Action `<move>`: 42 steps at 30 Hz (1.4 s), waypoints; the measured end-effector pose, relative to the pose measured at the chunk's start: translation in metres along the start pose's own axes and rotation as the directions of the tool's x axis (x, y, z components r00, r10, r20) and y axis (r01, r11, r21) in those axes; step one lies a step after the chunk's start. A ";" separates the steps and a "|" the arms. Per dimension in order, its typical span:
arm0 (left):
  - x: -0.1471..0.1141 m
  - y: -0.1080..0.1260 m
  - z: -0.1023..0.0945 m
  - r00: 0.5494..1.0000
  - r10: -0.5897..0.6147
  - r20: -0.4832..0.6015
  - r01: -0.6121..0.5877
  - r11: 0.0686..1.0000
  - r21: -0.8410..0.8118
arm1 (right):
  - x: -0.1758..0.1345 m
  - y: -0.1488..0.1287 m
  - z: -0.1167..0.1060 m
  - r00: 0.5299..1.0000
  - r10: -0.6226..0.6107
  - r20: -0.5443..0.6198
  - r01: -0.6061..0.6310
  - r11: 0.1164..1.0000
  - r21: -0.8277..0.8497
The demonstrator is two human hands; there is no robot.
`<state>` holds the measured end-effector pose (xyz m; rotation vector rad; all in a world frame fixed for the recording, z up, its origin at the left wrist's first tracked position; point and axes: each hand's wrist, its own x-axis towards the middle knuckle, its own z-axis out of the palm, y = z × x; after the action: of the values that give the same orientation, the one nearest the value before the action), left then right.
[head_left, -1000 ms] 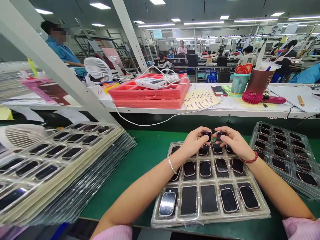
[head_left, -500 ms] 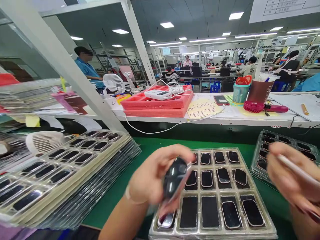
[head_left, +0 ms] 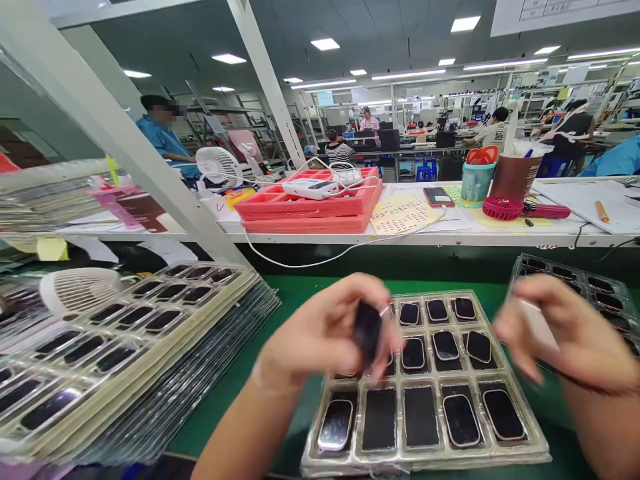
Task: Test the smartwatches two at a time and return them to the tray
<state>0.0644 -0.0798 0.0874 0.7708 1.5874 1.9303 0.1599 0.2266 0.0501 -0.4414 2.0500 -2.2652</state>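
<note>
My left hand [head_left: 320,333] is closed on a dark, glossy smartwatch screen [head_left: 367,333], tilted and blurred, above the left part of a clear plastic tray [head_left: 425,457]. Several metal-rimmed watch screens, such as this one [head_left: 461,420], lie in the tray's compartments. Two front compartments, this one [head_left: 421,417] among them, show only a dark bottom. To the right of the tray, my right hand [head_left: 570,333] grips a small flat white piece [head_left: 537,325], smeared by motion, its kind unclear.
A tall stack of trays [head_left: 235,340] with watch screens stands left, a white fan [head_left: 80,290] beside it. Another tray [head_left: 607,287] is behind my right hand. Above the green mat, a shelf [head_left: 310,238] bears a red foam tray [head_left: 305,220] and cups. Other people work farther back.
My right hand has moved left towards the tray with the white piece. My left hand has shifted slightly right and turned the watch screen, uncovering the tray's front-left compartment.
</note>
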 end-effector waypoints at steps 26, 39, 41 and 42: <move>0.082 -0.077 0.007 0.993 0.032 -0.114 -0.005 0.973 0.232 | 0.079 0.056 0.005 0.994 0.016 -0.111 -0.048 0.957 -0.286; 0.085 -0.079 0.000 0.988 -0.052 -0.145 0.069 0.990 0.121 | 0.085 0.061 -0.002 0.997 0.047 -0.057 -0.054 0.991 -0.119; 0.084 -0.079 0.000 0.988 -0.064 -0.139 0.077 0.993 0.089 | 0.083 0.059 -0.003 0.996 0.069 -0.054 -0.072 0.995 -0.062; 0.083 -0.078 0.000 0.990 -0.069 -0.125 0.079 0.994 0.078 | 0.083 0.059 -0.004 0.995 0.078 -0.061 -0.080 0.996 -0.039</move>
<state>0.0088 -0.0077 0.0190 0.6271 1.7532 1.9008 0.0709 0.2042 0.0061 -0.2934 2.1057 -2.2208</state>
